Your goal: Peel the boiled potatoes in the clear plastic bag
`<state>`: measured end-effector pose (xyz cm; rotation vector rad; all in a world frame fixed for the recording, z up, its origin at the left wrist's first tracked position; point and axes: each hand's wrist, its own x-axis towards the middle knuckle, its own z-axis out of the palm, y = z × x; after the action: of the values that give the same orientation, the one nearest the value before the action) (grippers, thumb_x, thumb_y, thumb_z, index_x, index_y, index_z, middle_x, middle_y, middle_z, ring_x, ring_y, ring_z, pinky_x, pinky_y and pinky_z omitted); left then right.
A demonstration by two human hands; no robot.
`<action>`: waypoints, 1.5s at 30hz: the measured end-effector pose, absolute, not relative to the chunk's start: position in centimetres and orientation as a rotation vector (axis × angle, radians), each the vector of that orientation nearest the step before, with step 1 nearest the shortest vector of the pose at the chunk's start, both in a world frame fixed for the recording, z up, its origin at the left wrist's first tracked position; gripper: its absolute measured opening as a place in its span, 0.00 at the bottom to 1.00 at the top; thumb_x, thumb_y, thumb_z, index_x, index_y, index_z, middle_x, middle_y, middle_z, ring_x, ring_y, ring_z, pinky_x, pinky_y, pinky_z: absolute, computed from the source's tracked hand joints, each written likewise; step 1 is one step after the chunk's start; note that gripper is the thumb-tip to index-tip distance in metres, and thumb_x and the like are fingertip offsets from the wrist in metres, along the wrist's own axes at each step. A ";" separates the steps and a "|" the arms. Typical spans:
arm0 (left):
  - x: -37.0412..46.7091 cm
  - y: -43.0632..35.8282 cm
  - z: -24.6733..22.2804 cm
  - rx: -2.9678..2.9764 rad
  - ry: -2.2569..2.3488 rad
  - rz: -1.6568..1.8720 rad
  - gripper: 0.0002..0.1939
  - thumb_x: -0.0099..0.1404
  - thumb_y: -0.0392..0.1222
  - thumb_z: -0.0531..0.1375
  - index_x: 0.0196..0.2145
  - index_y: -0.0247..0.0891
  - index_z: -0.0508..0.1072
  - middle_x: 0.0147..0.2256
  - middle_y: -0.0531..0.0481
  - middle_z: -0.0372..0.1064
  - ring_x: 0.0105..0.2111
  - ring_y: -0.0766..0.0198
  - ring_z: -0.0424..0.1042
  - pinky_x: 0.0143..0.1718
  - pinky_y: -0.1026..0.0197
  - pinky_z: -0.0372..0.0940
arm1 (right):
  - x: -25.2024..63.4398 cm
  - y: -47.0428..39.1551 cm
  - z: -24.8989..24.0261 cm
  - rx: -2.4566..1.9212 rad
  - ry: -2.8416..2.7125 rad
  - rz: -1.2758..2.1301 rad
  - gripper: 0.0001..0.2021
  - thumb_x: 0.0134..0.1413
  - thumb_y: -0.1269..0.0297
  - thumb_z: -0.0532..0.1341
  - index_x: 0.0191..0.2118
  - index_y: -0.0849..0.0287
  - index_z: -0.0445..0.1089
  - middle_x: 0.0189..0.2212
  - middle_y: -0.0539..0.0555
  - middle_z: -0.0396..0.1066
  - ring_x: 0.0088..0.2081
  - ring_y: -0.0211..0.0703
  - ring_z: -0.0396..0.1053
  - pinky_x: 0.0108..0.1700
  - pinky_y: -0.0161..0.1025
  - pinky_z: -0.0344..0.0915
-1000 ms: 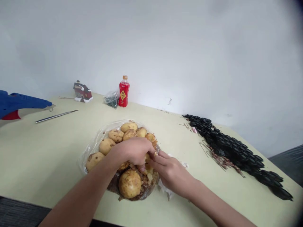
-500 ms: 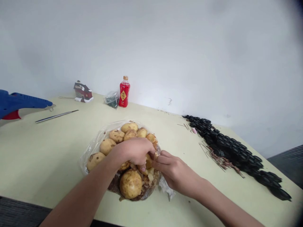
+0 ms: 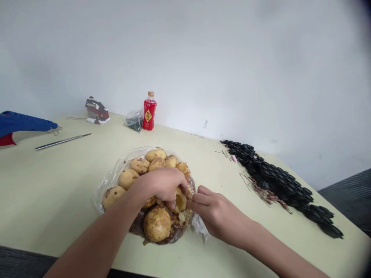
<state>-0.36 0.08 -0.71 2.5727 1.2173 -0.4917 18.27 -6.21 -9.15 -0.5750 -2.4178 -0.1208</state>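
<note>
The left hand [image 3: 171,185] is curled around a hollowed potato [image 3: 181,200], thumb at its near side, with the cavity facing the right hand [image 3: 213,212]. The right hand's fingers are drawn narrowly together at the potato's right edge; whether they pinch anything cannot be told. The hollowed potato is at the right part of a clear plastic bag [image 3: 108,179] on a pale yellow table [image 3: 72,193], among whole potatoes [image 3: 157,224] and brown scraps. A crumpled white tissue [image 3: 199,227] lies just beside the bag, by the right hand. Toward the wall stand a red bottle [image 3: 149,112] and a model house [image 3: 97,111]. A blue glue gun [image 3: 29,122] and a slim metal knife [image 3: 63,141] lie at far left; black plastic pieces [image 3: 275,173] line the right side.
</note>
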 end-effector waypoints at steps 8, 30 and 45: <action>-0.4 0.0 -0.6 2.613 1.194 -0.509 0.30 0.49 0.37 0.75 0.51 0.50 0.80 0.48 0.56 0.78 0.44 0.61 0.74 0.45 0.61 0.64 | 18.3 -6.6 -9.8 -0.627 -2.385 -0.079 0.16 0.60 0.86 0.48 0.36 0.67 0.71 0.31 0.56 0.66 0.32 0.43 0.55 0.30 0.39 0.54; -0.3 0.0 -0.6 2.608 1.200 -0.521 0.32 0.48 0.39 0.76 0.53 0.49 0.79 0.51 0.54 0.77 0.46 0.58 0.74 0.45 0.60 0.64 | 17.6 -8.3 -10.6 -0.683 -2.291 -0.142 0.15 0.60 0.86 0.50 0.34 0.66 0.70 0.29 0.56 0.65 0.31 0.43 0.54 0.29 0.41 0.55; -0.2 0.1 -0.7 2.589 1.241 -0.529 0.32 0.48 0.39 0.76 0.52 0.50 0.79 0.51 0.54 0.76 0.48 0.56 0.73 0.50 0.58 0.65 | 17.3 -9.0 -12.0 -0.800 -2.101 -0.402 0.15 0.60 0.85 0.50 0.41 0.68 0.73 0.27 0.55 0.65 0.30 0.44 0.59 0.27 0.40 0.55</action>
<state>-0.25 0.05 -0.70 2.5892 1.2413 -0.5289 17.27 -9.03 -12.04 -0.8001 -2.1012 -0.4017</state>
